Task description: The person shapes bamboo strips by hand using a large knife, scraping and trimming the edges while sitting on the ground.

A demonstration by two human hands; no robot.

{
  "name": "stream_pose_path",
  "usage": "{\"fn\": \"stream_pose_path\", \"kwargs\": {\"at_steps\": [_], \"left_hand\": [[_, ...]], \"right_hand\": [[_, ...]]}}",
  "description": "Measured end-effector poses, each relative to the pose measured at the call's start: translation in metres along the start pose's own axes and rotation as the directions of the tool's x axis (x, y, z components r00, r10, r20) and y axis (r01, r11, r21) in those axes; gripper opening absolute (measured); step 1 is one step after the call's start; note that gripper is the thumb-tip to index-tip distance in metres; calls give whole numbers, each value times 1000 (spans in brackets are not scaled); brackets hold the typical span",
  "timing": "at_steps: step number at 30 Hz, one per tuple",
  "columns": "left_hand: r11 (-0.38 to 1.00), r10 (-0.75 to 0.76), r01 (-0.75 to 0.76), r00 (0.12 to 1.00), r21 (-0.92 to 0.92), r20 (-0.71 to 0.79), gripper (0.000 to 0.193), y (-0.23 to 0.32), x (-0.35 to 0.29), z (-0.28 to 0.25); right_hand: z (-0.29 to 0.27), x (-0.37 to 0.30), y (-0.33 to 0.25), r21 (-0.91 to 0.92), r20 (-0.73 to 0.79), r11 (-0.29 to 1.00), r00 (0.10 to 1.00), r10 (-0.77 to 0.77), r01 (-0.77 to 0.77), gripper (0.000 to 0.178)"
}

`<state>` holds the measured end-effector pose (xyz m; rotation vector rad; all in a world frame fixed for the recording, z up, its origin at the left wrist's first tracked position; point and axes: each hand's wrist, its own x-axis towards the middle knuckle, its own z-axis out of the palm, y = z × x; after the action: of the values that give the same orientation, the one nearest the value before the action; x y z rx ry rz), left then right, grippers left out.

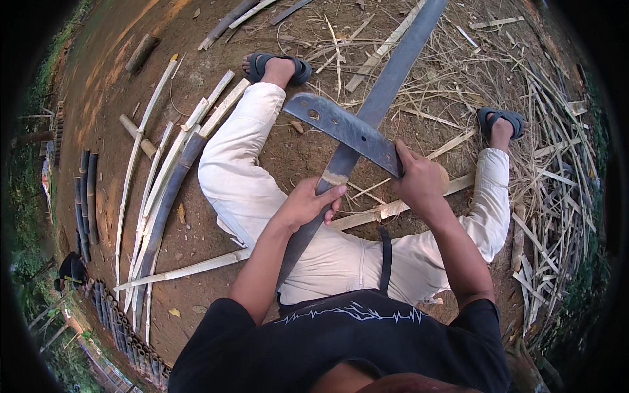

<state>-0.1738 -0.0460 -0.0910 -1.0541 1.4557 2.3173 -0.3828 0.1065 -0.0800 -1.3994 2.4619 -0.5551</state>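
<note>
A long dark bamboo slat [403, 62] slants from the far right down across my lap. My left hand [311, 204] is closed around it, just below a pale ring at a node. In my right hand [419, 180] is a machete, gripped at the handle, which my fingers mostly hide. The wide grey machete blade [318, 118] has several holes and points to the far left. It crosses over the slat ahead of my left hand; whether it touches or has cut in, I cannot tell.
Split bamboo strips [157, 190] lie left of my legs, near a short bamboo piece [137, 135]. Shavings [452, 72] cover the ground ahead, and a heap of split pieces [557, 190] lies at right. Cut bamboo lengths [124, 327] line the lower left. My sandalled feet are spread apart.
</note>
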Motion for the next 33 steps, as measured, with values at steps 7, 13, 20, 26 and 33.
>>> {"fn": "stream_pose_path", "kwargs": {"at_steps": [7,13,20,26,33], "left_hand": [[999,29,-30,999,-16,-24,44,-5,-14,-17],[858,127,-25,978,513,-164,50,-41,-58,-29],[747,405,-124,864,653,-299,38,-15,-39,2],[779,399,-187,884,598,-243,36,76,5,9],[901,309,-218,930,375,-201,35,19,28,11]], "right_hand": [[20,-16,-18,231,-6,970,997,80,-76,46],[47,-28,-20,706,203,614,931,302,-353,20],[40,-16,-47,924,163,265,910,382,-276,25],[40,-18,-19,730,-186,678,933,308,-78,24],[27,-30,12,38,-170,974,962,-216,225,76]]}}
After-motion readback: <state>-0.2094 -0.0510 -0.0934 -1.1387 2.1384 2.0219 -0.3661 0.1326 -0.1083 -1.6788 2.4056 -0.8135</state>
